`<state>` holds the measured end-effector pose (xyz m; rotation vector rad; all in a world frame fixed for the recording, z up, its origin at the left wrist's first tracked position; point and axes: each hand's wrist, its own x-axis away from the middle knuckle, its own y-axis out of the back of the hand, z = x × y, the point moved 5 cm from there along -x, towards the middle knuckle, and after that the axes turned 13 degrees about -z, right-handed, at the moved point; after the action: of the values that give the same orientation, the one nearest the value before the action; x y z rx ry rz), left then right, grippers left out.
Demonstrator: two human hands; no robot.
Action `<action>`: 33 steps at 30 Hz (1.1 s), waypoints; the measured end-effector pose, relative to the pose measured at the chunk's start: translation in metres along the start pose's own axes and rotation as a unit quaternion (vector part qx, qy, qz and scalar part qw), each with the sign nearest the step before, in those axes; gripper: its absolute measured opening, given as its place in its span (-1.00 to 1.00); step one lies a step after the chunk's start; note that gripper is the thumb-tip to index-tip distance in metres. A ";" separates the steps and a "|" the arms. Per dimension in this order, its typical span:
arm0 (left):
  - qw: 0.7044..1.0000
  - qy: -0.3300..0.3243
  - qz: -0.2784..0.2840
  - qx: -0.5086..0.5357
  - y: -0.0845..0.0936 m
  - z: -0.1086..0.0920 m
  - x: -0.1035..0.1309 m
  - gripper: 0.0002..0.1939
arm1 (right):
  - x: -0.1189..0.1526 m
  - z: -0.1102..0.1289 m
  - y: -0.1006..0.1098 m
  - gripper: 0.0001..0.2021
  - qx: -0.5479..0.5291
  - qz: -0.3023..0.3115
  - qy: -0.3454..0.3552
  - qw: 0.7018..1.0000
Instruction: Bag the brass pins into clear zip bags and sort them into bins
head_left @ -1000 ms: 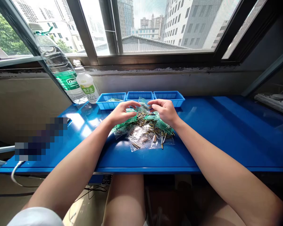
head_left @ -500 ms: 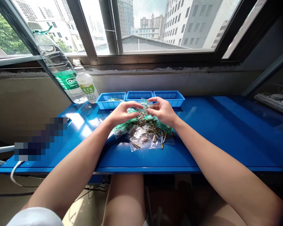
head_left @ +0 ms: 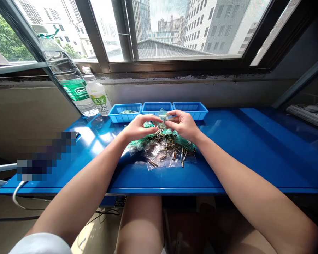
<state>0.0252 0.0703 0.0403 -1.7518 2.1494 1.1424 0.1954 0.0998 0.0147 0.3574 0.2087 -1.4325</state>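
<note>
Above a heap of metal pins, my left hand (head_left: 140, 127) curves in from the left. Its thumb and forefinger are apart, with the fingertips close to a small clear plastic bag (head_left: 162, 113); whether they touch it is unclear. The bag is held upright at its right side in the fingers of my right hand (head_left: 184, 124), and its contents are too small to make out. Beneath both hands lie loose brass and silver-coloured metal pins (head_left: 172, 143), mixed with green-tinted bags (head_left: 137, 144) and clear plastic bags (head_left: 155, 150) that hold short copper-coloured pieces.
Three blue bins stand in a row behind the heap: a left bin (head_left: 116, 118) with bags inside, a middle bin (head_left: 157, 106) and a right bin (head_left: 198, 113). A large water bottle (head_left: 66, 70) and a smaller white bottle (head_left: 97, 93) stand at back left on the blue table (head_left: 254, 151).
My left hand's fingertips have shifted slightly right, towards the small bag. The right hand and the bag have barely moved; the heap looks the same.
</note>
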 end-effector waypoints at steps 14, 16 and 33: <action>0.927 0.127 -0.282 -0.210 0.047 0.042 -0.006 -0.57 | -0.002 0.002 0.006 -0.79 0.156 -0.033 0.086 0.983; 0.905 0.157 -0.305 -0.252 0.055 0.048 -0.003 -0.53 | -0.002 0.002 0.005 -0.79 0.168 -0.032 0.095 0.981; 0.879 0.211 -0.226 -0.363 0.058 0.070 0.001 -0.43 | 0.000 0.007 0.004 -0.84 0.208 -0.023 0.118 0.971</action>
<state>-0.0503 0.1151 0.0166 -2.8525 1.3666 1.6611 0.1989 0.0976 0.0217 0.8740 0.1077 -1.4744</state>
